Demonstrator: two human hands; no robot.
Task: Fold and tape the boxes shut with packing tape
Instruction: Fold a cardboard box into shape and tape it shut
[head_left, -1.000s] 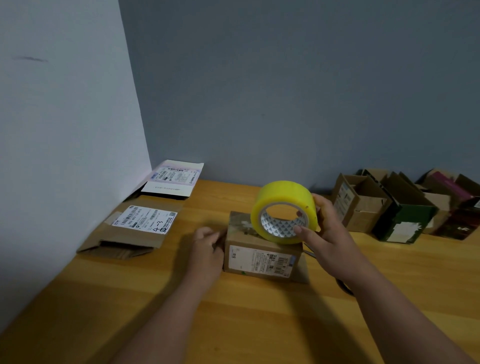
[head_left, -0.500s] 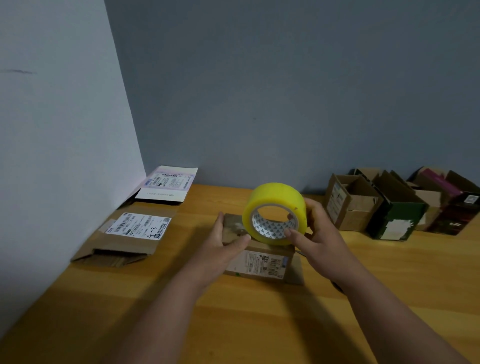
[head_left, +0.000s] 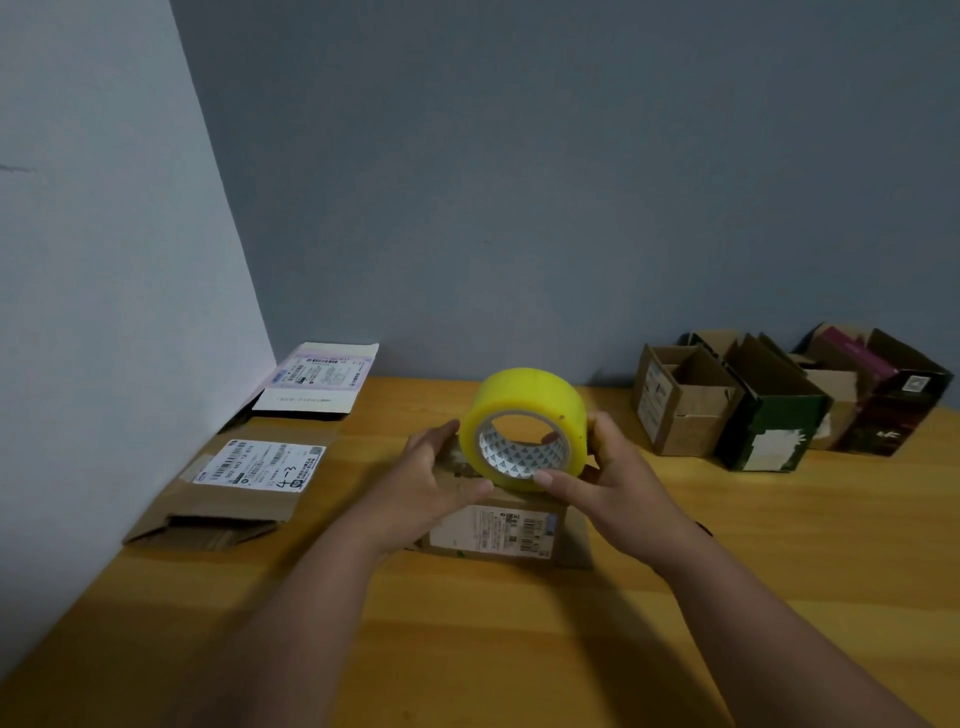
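Fingers of the right hand (head_left: 613, 480) curl round the yellow roll of packing tape (head_left: 524, 421), holding it on edge atop the small brown cardboard box (head_left: 493, 527) at the wooden table's (head_left: 519, 649) centre. The left hand (head_left: 431, 480) rests relaxed, thumb at the roll's rim. Flattened labelled boxes (head_left: 249, 483) lie at nine o'clock; open cartons (head_left: 685, 400) stand at two.

Your tape roll (head_left: 524, 421) & hands hide box (head_left: 493, 530) top; label text too small to read; forearms cut off at btm edge.
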